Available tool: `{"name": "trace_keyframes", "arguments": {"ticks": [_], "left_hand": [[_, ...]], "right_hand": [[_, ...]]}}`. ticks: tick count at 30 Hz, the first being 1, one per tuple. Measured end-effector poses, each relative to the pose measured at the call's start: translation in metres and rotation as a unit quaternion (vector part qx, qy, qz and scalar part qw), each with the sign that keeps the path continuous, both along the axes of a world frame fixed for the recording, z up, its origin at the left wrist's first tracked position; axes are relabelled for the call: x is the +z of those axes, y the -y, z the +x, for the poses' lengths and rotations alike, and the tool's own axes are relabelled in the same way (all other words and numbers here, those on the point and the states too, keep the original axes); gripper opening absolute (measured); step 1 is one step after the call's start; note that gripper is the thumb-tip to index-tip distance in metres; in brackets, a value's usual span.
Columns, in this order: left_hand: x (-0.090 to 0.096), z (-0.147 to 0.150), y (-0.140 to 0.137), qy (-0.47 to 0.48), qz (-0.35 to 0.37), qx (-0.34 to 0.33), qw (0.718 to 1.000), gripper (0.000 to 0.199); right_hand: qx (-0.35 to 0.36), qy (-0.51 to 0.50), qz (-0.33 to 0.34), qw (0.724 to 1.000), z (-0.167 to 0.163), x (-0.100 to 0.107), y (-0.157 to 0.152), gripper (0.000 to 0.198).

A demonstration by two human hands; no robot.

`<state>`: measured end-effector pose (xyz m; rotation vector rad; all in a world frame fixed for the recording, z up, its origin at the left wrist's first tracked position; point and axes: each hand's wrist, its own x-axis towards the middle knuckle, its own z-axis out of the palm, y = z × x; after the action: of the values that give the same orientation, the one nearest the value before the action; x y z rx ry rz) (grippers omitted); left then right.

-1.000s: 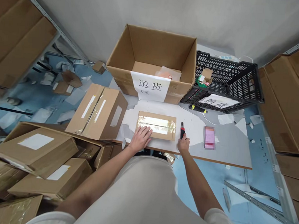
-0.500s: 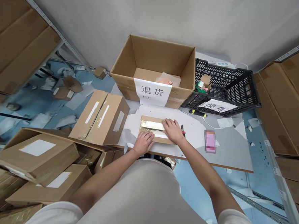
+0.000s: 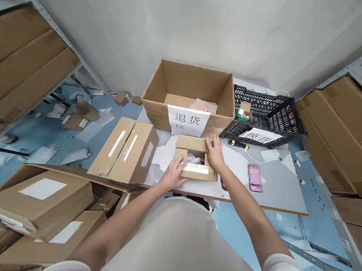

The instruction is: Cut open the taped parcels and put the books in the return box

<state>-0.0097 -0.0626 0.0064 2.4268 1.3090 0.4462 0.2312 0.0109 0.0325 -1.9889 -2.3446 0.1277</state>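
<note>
A small cardboard box (image 3: 198, 176) lies on the table in front of me, its top flaps folded outward. Clear plastic wrap and something dark show inside; I cannot make out the contents. On its near flap is a white label strip with shiny tape. My left hand (image 3: 173, 174) touches the box's near left corner, fingers apart and thumb spread. With fingers stretched out, my right hand (image 3: 215, 154) rests on the right side flap. A red and black tool (image 3: 223, 184), partly hidden by my right forearm, lies beside the box.
Behind stands a large open carton (image 3: 157, 114) with a paper sign, beside a black plastic crate (image 3: 269, 116). A taped carton (image 3: 123, 150) sits left. A yellow and black cutter (image 3: 238, 144) and a phone (image 3: 254, 177) lie right. Stacked cartons (image 3: 43, 188) crowd the lower left.
The small box's top has come open, its flaps now apart and its inside showing. My left hand has stayed near the left corner; my right hand has shifted to the right side. The view has tilted slightly.
</note>
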Motion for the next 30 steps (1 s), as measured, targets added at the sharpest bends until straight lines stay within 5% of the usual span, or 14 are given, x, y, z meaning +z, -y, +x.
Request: {"name": "trace_keyframes", "arguments": {"ticks": [3, 5, 10, 14, 19, 21, 25, 28, 30], "left_hand": [[0.005, -0.024, -0.032, -0.016, -0.037, -0.046, 0.998, 0.116], [0.004, -0.037, -0.052, -0.021, -0.066, -0.107, 0.992, 0.126], [-0.010, -0.050, -0.071, 0.018, -0.080, -0.161, 0.983, 0.123], [-0.017, -0.054, -0.066, 0.039, -0.075, -0.173, 0.981, 0.121], [-0.021, -0.049, -0.065, 0.068, -0.072, -0.142, 0.985, 0.114], [-0.020, -0.047, -0.066, 0.066, -0.071, -0.134, 0.986, 0.107], [-0.003, -0.052, -0.067, -0.024, -0.075, -0.157, 0.984, 0.100], [0.022, -0.046, -0.065, -0.109, -0.064, -0.175, 0.976, 0.089], [0.037, -0.028, -0.063, -0.121, -0.047, -0.165, 0.978, 0.064]], "right_hand": [[0.184, -0.011, 0.006, 0.983, 0.003, 0.005, 0.040, 0.051], [0.240, -0.010, -0.044, 0.970, -0.002, 0.008, 0.064, 0.054], [0.138, 0.011, -0.106, 0.985, -0.018, 0.008, 0.089, 0.045], [0.138, -0.026, -0.122, 0.983, -0.015, 0.014, 0.072, 0.073], [0.147, 0.044, -0.103, 0.983, -0.020, 0.008, 0.092, 0.021], [0.165, 0.060, -0.063, 0.982, -0.021, -0.004, 0.122, 0.024], [0.202, -0.001, -0.032, 0.979, -0.007, -0.019, 0.165, 0.041], [0.196, -0.087, -0.090, 0.973, 0.005, -0.006, 0.146, 0.036], [0.182, -0.115, -0.135, 0.967, 0.005, 0.010, 0.113, 0.036]]}}
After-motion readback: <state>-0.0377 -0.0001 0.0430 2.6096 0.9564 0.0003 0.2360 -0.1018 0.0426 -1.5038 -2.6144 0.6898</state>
